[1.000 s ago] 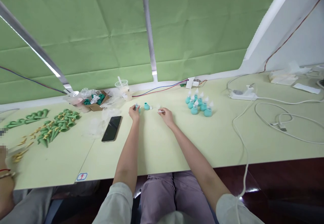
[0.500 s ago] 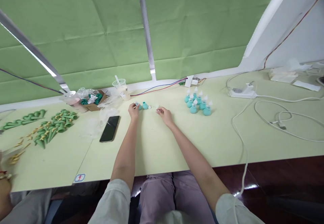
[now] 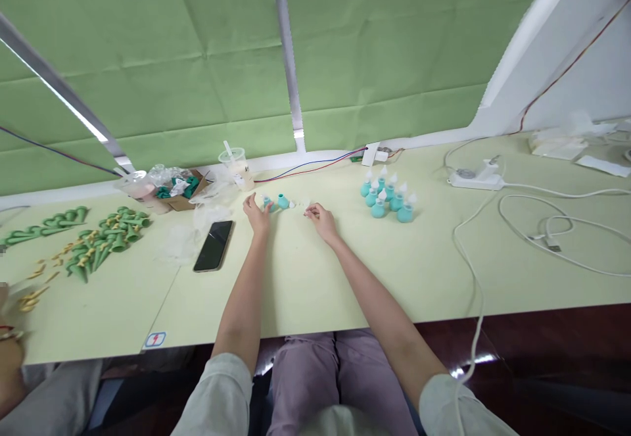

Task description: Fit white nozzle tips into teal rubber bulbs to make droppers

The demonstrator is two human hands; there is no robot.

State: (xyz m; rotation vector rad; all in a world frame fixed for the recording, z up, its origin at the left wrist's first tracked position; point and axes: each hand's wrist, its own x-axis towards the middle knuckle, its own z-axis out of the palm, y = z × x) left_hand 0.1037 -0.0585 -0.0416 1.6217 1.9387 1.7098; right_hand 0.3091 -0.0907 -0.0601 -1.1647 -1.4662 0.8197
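My left hand (image 3: 256,215) is open, with thumb and fingers spread, beside a small turquoise bulb-shaped bottle (image 3: 267,203) that has a pale top. Just right of that bottle lies a second turquoise bottle (image 3: 282,201) with an uncovered neck, and a small white tip (image 3: 292,204) is next to it. My right hand (image 3: 322,223) is pinched closed near the tabletop; what its fingertips hold is too small to make out. A small translucent piece (image 3: 306,204) rests just beyond those fingers. Farther right, several turquoise bottles with white pointed tips (image 3: 378,208) stand grouped upright.
A phone (image 3: 213,246), plastic bags (image 3: 180,242), a drink cup (image 3: 237,168) and an open carton (image 3: 190,193) are on the left. Green cone-shaped pieces (image 3: 118,242) lie beyond. A power strip (image 3: 476,178) and white cable (image 3: 522,225) occupy the right. Another person's arm (image 3: 10,370) shows at lower left.
My left hand has let go of the turquoise bottle, its fingers spreading and moving slightly left. The right hand stays pinched in nearly the same place.
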